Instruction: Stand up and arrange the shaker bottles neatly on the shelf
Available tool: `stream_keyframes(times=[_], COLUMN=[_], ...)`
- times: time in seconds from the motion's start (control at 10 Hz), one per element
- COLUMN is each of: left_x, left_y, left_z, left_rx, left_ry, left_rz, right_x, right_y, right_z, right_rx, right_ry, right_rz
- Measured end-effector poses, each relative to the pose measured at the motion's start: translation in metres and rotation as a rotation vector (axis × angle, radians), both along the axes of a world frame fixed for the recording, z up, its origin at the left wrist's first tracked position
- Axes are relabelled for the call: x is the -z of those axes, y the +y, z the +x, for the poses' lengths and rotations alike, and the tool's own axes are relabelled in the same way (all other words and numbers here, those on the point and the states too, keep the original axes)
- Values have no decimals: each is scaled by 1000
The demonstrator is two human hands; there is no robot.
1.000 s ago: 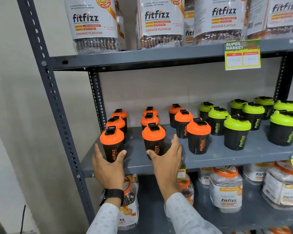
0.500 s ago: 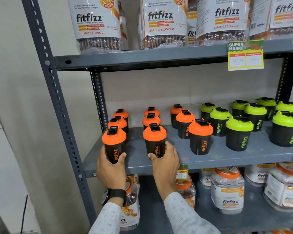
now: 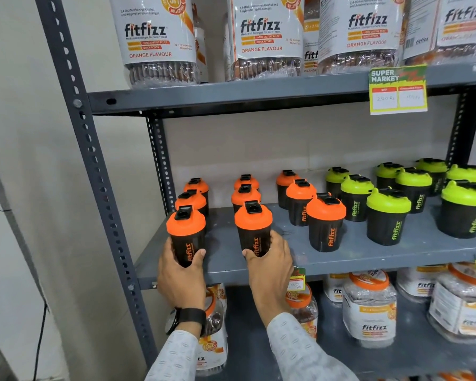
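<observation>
Black shaker bottles stand upright on the grey middle shelf. Orange-lidded ones fill the left half in three short columns, green-lidded ones the right half. My left hand is wrapped around the base of the front-left orange-lidded shaker. My right hand grips the base of the front orange-lidded shaker of the middle column. Both bottles rest on the shelf near its front edge. Another orange-lidded shaker stands free to the right.
The grey perforated upright post runs just left of my left hand. The shelf above holds large fitfizz jars and a yellow price tag. The shelf below holds more fitfizz jars. A plain wall lies to the left.
Both hands moved from open beside the two front orange-lidded shakers to closed around their bases. The bottles have barely shifted.
</observation>
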State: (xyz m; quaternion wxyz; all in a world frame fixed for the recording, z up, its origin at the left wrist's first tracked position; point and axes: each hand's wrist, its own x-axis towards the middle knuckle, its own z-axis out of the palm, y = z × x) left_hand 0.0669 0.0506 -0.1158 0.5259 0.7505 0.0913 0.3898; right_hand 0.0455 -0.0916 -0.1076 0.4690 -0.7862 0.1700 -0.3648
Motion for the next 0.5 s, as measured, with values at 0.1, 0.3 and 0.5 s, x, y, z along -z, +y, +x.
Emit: stream_keyframes(times=[0.1,0.3,0.5], left_x=[0,0,4], left_y=[1,2,4], left_z=[0,0,-3], left_rx=[-1,0,-24], left_ry=[7,2,34], left_rz=[2,11,3], right_x=[0,1,-6], right_y=[0,0,-5], right_z=[-1,-1,-13], right_rx=[3,-4,-13], right_ry=[9,26,33], right_rz=[-6,-22,8])
